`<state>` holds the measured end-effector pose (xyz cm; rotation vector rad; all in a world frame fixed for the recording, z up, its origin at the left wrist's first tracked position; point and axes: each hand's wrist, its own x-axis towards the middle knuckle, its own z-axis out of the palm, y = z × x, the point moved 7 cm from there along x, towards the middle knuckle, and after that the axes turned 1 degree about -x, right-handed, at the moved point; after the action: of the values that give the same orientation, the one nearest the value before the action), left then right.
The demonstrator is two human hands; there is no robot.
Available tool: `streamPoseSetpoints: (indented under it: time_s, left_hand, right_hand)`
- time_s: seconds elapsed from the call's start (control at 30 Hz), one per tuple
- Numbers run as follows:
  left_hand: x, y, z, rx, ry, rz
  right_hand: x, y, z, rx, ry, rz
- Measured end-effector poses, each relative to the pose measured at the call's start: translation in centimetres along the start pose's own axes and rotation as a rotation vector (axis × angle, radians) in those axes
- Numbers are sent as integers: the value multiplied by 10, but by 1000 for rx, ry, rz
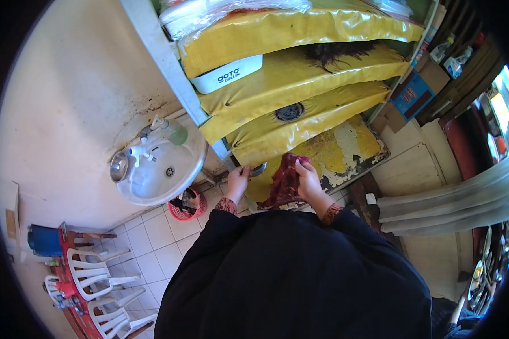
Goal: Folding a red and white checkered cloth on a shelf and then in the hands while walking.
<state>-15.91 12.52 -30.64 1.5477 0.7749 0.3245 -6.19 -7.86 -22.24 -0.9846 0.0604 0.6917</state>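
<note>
My right hand [311,180] grips a dark red patterned cloth [286,180], which hangs down in folds to its left. My left hand [238,184] is at the lower left corner of the shelving, thumb and fingers closed at the edge of a shiny round metal dish [259,169]. Only the curved rim of that dish shows. Both hands are in front of the lowest shelf board [331,152], whose yellow covering is worn and peeling. Above it are shelves padded in yellow vinyl [275,137], one with a dark round patch [289,112].
A white sink [182,163] with a tap, a green soap bottle [176,131] and a metal bowl [119,167] is at left. Below stands a pink basket [191,207]. White plastic chairs [89,275] line a red table. A grey curtain [445,203] hangs at right, near a cardboard box [413,97].
</note>
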Motion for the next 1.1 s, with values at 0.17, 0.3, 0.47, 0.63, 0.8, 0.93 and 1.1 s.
streamPoseSetpoints:
  time_s: [0.17,0.3,0.47,0.63,0.8,0.93,1.1]
  left_hand:
    - [0,-1,-10,174,-23,12]
    - [-7,25,-2,83,-34,344]
    - [23,-38,-22,108,-61,181]
    - [7,5,-8,166,-58,231]
    - [12,10,-13,81,-24,294]
    - [2,18,-14,169,-42,264]
    - [-5,35,-10,195,-117,279]
  right_hand:
    - [14,4,73,-961,-274,-336]
    - [19,48,121,-1494,-490,-522]
    - [26,88,135,-1786,-518,-423]
    - [28,70,115,-1782,-430,-489]
    - [40,81,125,-1794,-376,-541]
    - [41,92,114,-1817,-444,-520]
    - [51,34,98,-1749,-44,-536]
